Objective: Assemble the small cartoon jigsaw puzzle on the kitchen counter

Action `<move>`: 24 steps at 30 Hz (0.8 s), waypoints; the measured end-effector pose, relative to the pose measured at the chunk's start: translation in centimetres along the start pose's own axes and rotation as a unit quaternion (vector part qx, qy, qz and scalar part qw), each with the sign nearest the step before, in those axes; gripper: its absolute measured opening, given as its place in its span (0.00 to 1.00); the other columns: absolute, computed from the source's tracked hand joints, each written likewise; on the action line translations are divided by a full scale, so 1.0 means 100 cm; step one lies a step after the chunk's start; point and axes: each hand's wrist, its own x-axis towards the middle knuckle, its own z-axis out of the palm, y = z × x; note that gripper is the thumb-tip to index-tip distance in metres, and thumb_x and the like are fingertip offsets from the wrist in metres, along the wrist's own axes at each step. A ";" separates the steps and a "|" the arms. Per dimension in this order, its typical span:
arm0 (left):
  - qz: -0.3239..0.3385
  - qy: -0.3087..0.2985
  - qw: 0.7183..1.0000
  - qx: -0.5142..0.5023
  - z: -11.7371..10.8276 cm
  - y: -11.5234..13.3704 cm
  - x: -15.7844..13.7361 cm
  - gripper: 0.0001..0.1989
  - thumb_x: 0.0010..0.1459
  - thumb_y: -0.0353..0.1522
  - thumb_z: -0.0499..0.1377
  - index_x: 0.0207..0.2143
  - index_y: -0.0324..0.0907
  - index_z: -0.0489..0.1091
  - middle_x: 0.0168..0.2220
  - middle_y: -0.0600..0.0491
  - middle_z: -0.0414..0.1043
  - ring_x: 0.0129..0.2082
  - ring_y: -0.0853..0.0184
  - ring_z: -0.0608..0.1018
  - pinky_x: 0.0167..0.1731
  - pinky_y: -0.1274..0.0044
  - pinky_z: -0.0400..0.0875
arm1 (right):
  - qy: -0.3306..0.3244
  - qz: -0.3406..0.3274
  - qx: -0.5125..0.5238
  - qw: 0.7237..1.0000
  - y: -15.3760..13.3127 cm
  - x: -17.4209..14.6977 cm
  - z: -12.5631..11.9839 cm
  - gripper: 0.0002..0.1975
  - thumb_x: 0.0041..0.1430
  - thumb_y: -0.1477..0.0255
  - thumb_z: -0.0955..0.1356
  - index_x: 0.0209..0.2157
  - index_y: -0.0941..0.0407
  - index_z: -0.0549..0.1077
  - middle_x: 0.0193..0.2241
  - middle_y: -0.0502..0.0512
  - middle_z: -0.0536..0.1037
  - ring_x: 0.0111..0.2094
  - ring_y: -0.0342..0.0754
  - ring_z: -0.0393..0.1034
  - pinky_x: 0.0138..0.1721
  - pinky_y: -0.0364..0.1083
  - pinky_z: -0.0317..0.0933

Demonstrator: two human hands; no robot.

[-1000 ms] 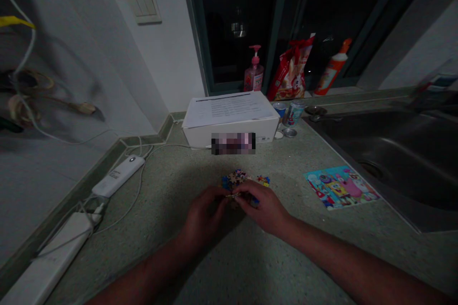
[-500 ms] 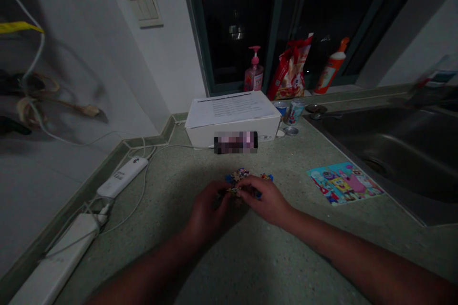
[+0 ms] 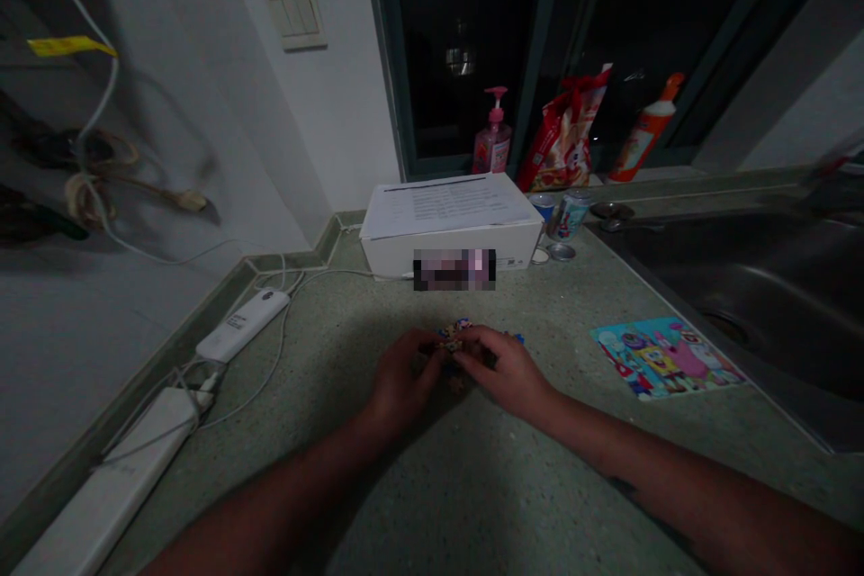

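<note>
My left hand (image 3: 403,382) and my right hand (image 3: 511,375) meet over the green speckled counter, fingertips pinching small jigsaw puzzle pieces (image 3: 451,345) between them. Fingers cover much of these pieces, so how they fit together is hard to make out. Just behind the fingertips lies a small heap of colourful puzzle pieces (image 3: 462,324), partly hidden. A brownish loose piece (image 3: 457,384) rests below the hands. Some blue shows past my right hand at another piece (image 3: 518,337). To the right lies a bright cartoon picture card (image 3: 675,362), flat on the counter.
Behind the hands stands a white box (image 3: 452,229) with a phone-like object (image 3: 454,270), blurred out, against its front. Cans (image 3: 571,216) stand beside it. A power strip (image 3: 145,459), a white power bank (image 3: 243,324) and cables line the left. The sink (image 3: 756,261) is at right.
The whole view has shifted slightly, so the surroundings sit further right. Both hands remain together at the pieces, with the fingertips raised a little and covering more of the heap.
</note>
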 end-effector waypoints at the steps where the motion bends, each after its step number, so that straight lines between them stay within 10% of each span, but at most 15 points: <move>1: -0.005 0.000 1.000 -0.005 0.000 0.000 0.000 0.06 0.65 0.36 0.61 0.40 0.46 0.77 0.36 0.50 0.82 0.36 0.59 0.83 0.38 0.68 0.80 | 0.002 0.000 -0.002 1.000 0.000 0.000 0.000 0.08 0.65 0.70 0.69 0.45 0.54 0.78 0.30 0.51 0.81 0.29 0.47 0.74 0.30 0.44 0.68; 24: -0.059 0.011 0.998 -0.024 0.006 -0.003 0.009 0.09 0.65 0.37 0.61 0.41 0.42 0.76 0.35 0.48 0.83 0.34 0.61 0.83 0.36 0.71 0.78 | 0.017 -0.031 -0.012 0.999 -0.003 0.003 -0.002 0.09 0.67 0.68 0.68 0.45 0.52 0.80 0.36 0.53 0.84 0.32 0.47 0.78 0.33 0.45 0.70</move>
